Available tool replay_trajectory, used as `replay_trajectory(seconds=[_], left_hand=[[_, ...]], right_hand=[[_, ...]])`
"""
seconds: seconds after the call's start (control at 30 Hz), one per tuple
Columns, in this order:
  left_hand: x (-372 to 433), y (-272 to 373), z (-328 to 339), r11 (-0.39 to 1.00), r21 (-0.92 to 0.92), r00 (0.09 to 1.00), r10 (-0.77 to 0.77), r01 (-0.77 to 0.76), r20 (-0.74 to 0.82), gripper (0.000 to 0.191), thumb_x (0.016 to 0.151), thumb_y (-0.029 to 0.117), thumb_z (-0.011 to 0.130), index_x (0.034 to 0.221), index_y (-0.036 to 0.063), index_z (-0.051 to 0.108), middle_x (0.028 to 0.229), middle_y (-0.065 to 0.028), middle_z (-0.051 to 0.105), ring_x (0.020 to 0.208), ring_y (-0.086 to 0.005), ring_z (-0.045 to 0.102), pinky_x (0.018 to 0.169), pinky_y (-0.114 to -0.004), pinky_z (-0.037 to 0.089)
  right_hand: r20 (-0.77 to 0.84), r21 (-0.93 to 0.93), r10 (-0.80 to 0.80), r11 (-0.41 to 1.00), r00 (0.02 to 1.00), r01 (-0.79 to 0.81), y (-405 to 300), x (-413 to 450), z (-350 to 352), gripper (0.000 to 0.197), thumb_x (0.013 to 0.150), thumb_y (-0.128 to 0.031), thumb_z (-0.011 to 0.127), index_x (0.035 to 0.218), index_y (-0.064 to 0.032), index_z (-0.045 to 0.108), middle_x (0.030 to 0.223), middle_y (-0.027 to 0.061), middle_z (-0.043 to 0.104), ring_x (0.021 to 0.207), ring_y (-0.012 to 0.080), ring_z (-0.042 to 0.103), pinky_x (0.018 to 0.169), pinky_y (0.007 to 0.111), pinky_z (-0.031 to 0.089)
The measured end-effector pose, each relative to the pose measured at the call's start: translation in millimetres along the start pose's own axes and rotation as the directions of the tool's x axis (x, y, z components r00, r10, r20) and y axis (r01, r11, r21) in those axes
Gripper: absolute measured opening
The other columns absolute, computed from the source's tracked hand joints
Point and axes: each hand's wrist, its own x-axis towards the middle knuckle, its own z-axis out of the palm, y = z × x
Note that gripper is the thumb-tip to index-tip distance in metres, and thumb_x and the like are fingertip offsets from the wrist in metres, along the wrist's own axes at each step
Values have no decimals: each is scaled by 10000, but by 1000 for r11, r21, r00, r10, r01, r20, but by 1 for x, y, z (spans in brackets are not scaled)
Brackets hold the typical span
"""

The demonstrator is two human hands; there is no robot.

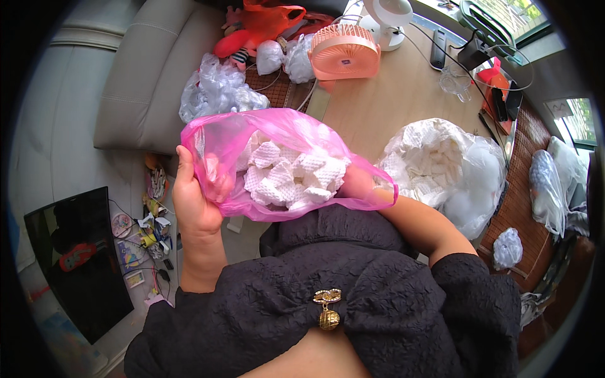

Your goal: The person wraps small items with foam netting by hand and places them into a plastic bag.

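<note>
A pink plastic bag [302, 123] lies opened out before me, with a heap of white waffle-textured cloth or paper pieces [293, 175] inside it. My left hand [198, 189] holds the bag's left side, its thumb outside and its fingers seen through the pink film. My right hand [357, 182] is inside the bag at the right, against the white pieces; its fingers are hidden, so their grip cannot be told. Right of the bag, on the table, stands a clear plastic bag [477, 165] holding more white textured pieces [425, 165].
On the wooden table [378, 106] stand a pink fan [346, 53], a white lamp [390, 28] and cables. Filled plastic bags [217, 87] lie beyond at the left, near a grey sofa [146, 80]. A television [78, 264] is at lower left; more bags [548, 189] are at right.
</note>
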Motion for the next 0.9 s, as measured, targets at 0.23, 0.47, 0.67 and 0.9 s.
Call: replay_trajectory(seconds=[0.23, 0.47, 0.67, 0.9], left_hand=[[-4, 7, -2, 999, -17, 997, -27, 28, 70, 391, 991, 435, 424, 788, 104, 467, 602, 29, 364, 439, -84, 284, 381, -247, 226], [-2, 9, -6, 993, -68, 988, -90, 99, 125, 452, 977, 504, 400, 788, 104, 494, 597, 8, 432, 452, -116, 344, 426, -262, 278], [-15, 11, 29, 994, -46, 986, -104, 99, -131, 427, 970, 479, 446, 875, 75, 545, 627, 4, 473, 468, -103, 395, 428, -263, 323], [2, 42, -22, 999, -46, 995, -17, 22, 99, 380, 972, 448, 470, 771, 125, 487, 567, 50, 377, 412, -64, 299, 391, -225, 260]], right_hand=[[-527, -718, -102, 584, 844, -378, -96, -17, -65, 124, 738, -128, 627, 818, -38, 657, 942, 160, 596, 837, 346, 619, 755, 424, 510], [-322, -537, -366, 830, 873, 150, -228, -10, -28, 169, 680, -47, 611, 835, 20, 596, 937, 127, 595, 788, 277, 611, 733, 350, 492], [-45, -495, -257, 845, 965, 202, -166, 50, 55, 334, 744, -175, 674, 1050, -58, 607, 1103, 160, 575, 926, 310, 611, 792, 377, 496], [137, -982, -149, 112, 979, 154, -207, 4, 33, 661, 764, -587, 621, 1216, -108, 570, 1081, 151, 615, 905, 264, 614, 835, 393, 430]])
